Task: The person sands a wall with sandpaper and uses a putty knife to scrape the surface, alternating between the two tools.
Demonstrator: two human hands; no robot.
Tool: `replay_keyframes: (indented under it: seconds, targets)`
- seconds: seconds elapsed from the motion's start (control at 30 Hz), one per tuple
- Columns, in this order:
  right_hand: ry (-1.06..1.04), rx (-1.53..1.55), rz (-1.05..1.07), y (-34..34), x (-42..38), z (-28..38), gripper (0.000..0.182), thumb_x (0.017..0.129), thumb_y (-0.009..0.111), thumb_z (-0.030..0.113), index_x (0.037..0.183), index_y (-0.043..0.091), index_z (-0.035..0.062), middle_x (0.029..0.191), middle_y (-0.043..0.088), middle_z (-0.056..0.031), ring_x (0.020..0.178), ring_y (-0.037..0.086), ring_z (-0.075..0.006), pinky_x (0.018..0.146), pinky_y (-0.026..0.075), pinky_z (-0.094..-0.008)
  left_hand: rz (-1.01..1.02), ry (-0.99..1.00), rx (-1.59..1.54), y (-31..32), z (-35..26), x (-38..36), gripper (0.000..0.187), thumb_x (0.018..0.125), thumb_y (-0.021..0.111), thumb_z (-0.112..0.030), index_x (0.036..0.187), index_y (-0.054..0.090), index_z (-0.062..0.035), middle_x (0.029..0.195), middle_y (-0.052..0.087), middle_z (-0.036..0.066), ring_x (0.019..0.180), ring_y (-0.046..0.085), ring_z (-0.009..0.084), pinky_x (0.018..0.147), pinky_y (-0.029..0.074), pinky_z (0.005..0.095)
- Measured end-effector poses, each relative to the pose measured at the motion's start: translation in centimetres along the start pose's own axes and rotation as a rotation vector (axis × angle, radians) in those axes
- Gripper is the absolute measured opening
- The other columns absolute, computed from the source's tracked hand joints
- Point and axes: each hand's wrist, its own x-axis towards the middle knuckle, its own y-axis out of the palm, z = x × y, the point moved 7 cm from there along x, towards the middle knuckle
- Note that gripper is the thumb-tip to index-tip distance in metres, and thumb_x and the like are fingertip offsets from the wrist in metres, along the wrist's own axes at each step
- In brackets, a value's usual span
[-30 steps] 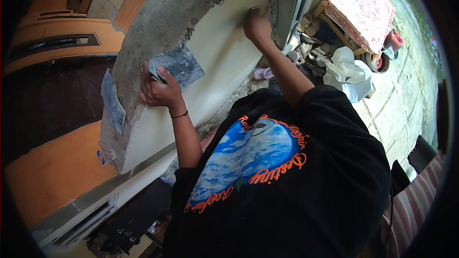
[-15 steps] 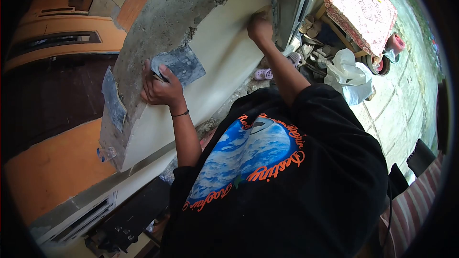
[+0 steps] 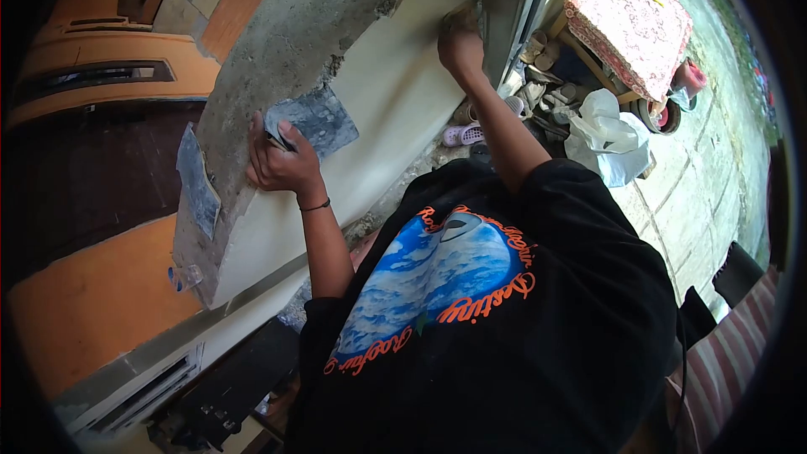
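My left hand [image 3: 284, 158] is closed at the edge of a low wall, thumb and fingers pinching a dusty grey sheet of sandpaper [image 3: 324, 122]. The sheet lies partly over the rough concrete top and partly over the smooth whitish face of the wall [image 3: 391, 88]. Farther along that face, close to the door frame, my right hand [image 3: 461, 46] is closed and pressed against the surface. Its fingers are mostly turned away, and whatever they hold is hidden. A second grey sheet [image 3: 198, 178] lies on the concrete at the near left end.
A clear plastic cup [image 3: 185, 277] sits at the wall's left corner. The metal door frame [image 3: 523, 13] borders the right end. Beyond it are several shoes, lilac clogs [image 3: 462, 134], a white plastic bag [image 3: 609, 139] and a table with a patterned red cloth [image 3: 630, 21].
My right hand has shifted very slightly on the wall face. The left hand keeps its hold on the sandpaper, and the whole view has tilted a little.
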Motion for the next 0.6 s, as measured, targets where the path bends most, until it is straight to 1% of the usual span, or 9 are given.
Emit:
replay_keyframes:
  seconds: [0.07, 0.1, 0.23, 0.3, 0.4, 0.47, 0.53, 0.57, 0.6]
  targets:
    - [-0.038, 0.035, 0.050, 2.6, 1.9, -2.7, 0.038, 0.089, 0.040, 0.029, 0.108, 0.052, -0.0013, 0.077, 0.062, -0.0260, 0.073, 0.061, -0.0427, 0.065, 0.049, -0.0497, -0.001, 0.017, 0.005, 0.0, 0.2, -0.3, 0.047, 0.091, 0.042, -0.044, 0.091, 0.065, -0.0031, 0.098, 0.068, 0.005, 0.094, 0.064, 0.0239, 0.066, 0.040, 0.0375]
    - [0.017, 0.058, -0.043, 1.5, 1.7, -1.7, 0.034, 0.089, 0.040, 0.030, 0.097, 0.055, 0.0004, 0.077, 0.062, -0.0261, 0.074, 0.062, -0.0417, 0.066, 0.050, -0.0486, -0.010, 0.020, 0.001, 0.1, 0.1, -0.1, 0.047, 0.091, 0.042, -0.044, 0.091, 0.065, -0.0031, 0.098, 0.068, 0.005, 0.094, 0.064, 0.0239, 0.066, 0.040, 0.0375]
    - [-0.133, 0.069, -0.143, -1.1, 0.5, 0.3, 0.031, 0.087, 0.044, 0.023, 0.096, 0.056, -0.0034, 0.074, 0.063, -0.0233, 0.067, 0.062, -0.0396, 0.062, 0.050, -0.0472, -0.008, 0.007, -0.017, -0.3, -0.1, -0.1, 0.047, 0.091, 0.042, -0.044, 0.090, 0.065, -0.0031, 0.099, 0.067, 0.005, 0.094, 0.063, 0.0237, 0.066, 0.040, 0.0378]
    - [-0.036, 0.109, -0.046, 0.9, 2.1, -2.3, 0.039, 0.084, 0.046, 0.023, 0.112, 0.051, -0.0035, 0.078, 0.062, -0.0258, 0.071, 0.061, -0.0411, 0.067, 0.049, -0.0481, 0.005, -0.001, -0.008, -0.3, -0.1, -0.2, 0.047, 0.091, 0.042, -0.044, 0.090, 0.065, -0.0030, 0.099, 0.067, 0.004, 0.094, 0.063, 0.0235, 0.067, 0.040, 0.0378]
    - [-0.122, 0.107, -0.141, -0.5, 1.1, -0.3, 0.038, 0.083, 0.047, 0.020, 0.114, 0.050, -0.0022, 0.079, 0.061, -0.0269, 0.074, 0.061, -0.0419, 0.070, 0.049, -0.0482, -0.016, 0.016, -0.008, 0.3, -0.2, 0.6, 0.047, 0.091, 0.042, -0.044, 0.090, 0.065, -0.0029, 0.100, 0.067, 0.004, 0.094, 0.063, 0.0233, 0.068, 0.041, 0.0379]
    - [-0.067, 0.109, -0.093, -0.1, 0.8, -0.8, 0.032, 0.082, 0.047, 0.019, 0.106, 0.054, -0.0022, 0.082, 0.061, -0.0275, 0.077, 0.060, -0.0424, 0.072, 0.048, -0.0478, -0.019, 0.006, -0.027, -0.2, -0.1, 0.1, 0.047, 0.091, 0.042, -0.044, 0.090, 0.065, -0.0031, 0.101, 0.067, 0.003, 0.095, 0.063, 0.0233, 0.068, 0.040, 0.0378]
    - [-0.353, 0.245, -0.471, -1.5, 1.3, -1.2, 0.028, 0.082, 0.047, 0.020, 0.098, 0.055, -0.0012, 0.086, 0.060, -0.0269, 0.078, 0.060, -0.0417, 0.070, 0.049, -0.0475, -0.029, 0.013, -0.028, -0.3, -0.2, 0.2, 0.046, 0.090, 0.043, -0.044, 0.090, 0.065, -0.0034, 0.101, 0.067, 0.003, 0.095, 0.063, 0.0232, 0.068, 0.041, 0.0380]
    - [-0.357, 0.246, -0.474, -1.1, 2.0, -2.0, 0.028, 0.082, 0.047, 0.020, 0.098, 0.055, -0.0012, 0.086, 0.060, -0.0269, 0.078, 0.060, -0.0417, 0.070, 0.049, -0.0475, -0.024, 0.013, -0.029, -0.3, -0.3, 0.2, 0.046, 0.090, 0.043, -0.044, 0.090, 0.065, -0.0034, 0.101, 0.067, 0.003, 0.095, 0.063, 0.0231, 0.068, 0.041, 0.0379]
    - [-0.238, 0.220, -0.282, 0.0, 2.7, -2.7, 0.026, 0.083, 0.046, 0.020, 0.096, 0.055, -0.0003, 0.088, 0.059, -0.0266, 0.078, 0.059, -0.0412, 0.068, 0.048, -0.0480, -0.012, 0.015, -0.028, -0.4, -0.2, 0.1, 0.046, 0.090, 0.043, -0.044, 0.090, 0.065, -0.0034, 0.100, 0.067, 0.003, 0.095, 0.063, 0.0231, 0.068, 0.041, 0.0378]
